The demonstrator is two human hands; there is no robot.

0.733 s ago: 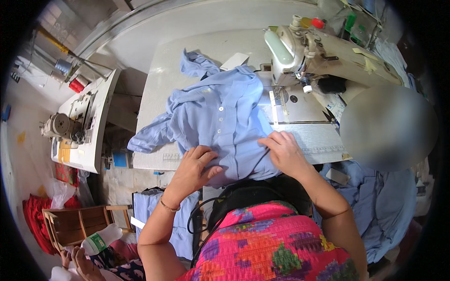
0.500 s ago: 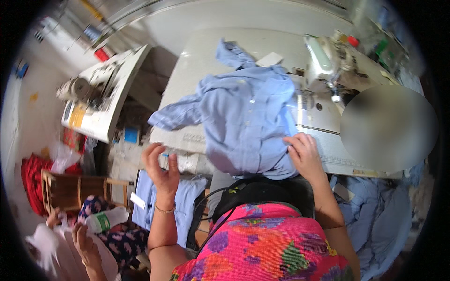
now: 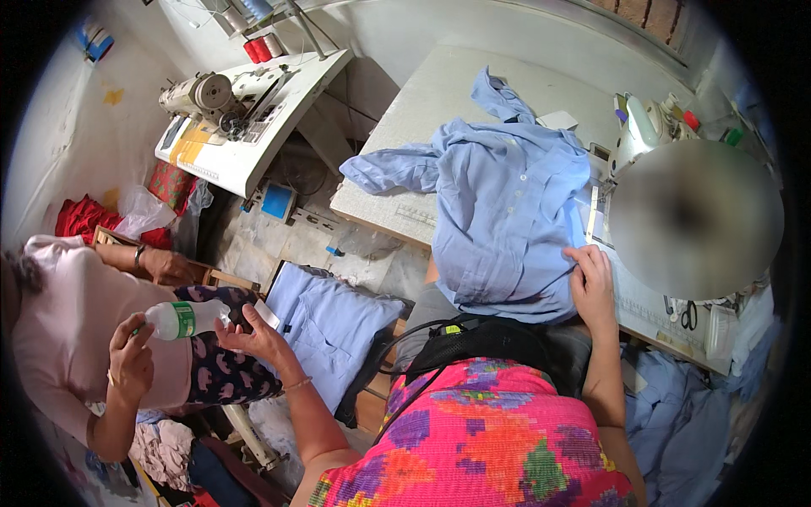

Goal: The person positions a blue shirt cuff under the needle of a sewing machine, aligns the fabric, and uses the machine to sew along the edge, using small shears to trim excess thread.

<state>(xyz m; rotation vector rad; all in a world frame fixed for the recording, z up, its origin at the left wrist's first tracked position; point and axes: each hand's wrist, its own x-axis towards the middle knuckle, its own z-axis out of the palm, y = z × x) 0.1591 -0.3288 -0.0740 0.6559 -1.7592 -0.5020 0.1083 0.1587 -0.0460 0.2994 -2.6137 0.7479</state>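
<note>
My left hand (image 3: 258,340) reaches out to the left, its fingers apart beside the end of a clear plastic bottle (image 3: 179,320) with a green label. A co-worker's hand (image 3: 132,359) holds the bottle by its green-capped end. Whether my fingertips touch the bottle I cannot tell. A light blue button-up shirt (image 3: 486,220) is spread over the sewing table (image 3: 393,110) in front of me, its lower edge at my lap. My right hand (image 3: 593,286) lies on the shirt's right edge, open, with fingers loosely bent.
A sewing machine (image 3: 646,131) stands at the right, partly behind a blurred patch. Scissors (image 3: 688,315) lie near the table's front edge. Folded blue garments (image 3: 325,325) sit left of my lap; more blue cloth (image 3: 676,414) hangs at right. Another machine table (image 3: 253,156) stands far left.
My view has turned left. My left hand has moved left and down to the bottle, which the co-worker has raised toward me. My right hand stays at the shirt's edge.
</note>
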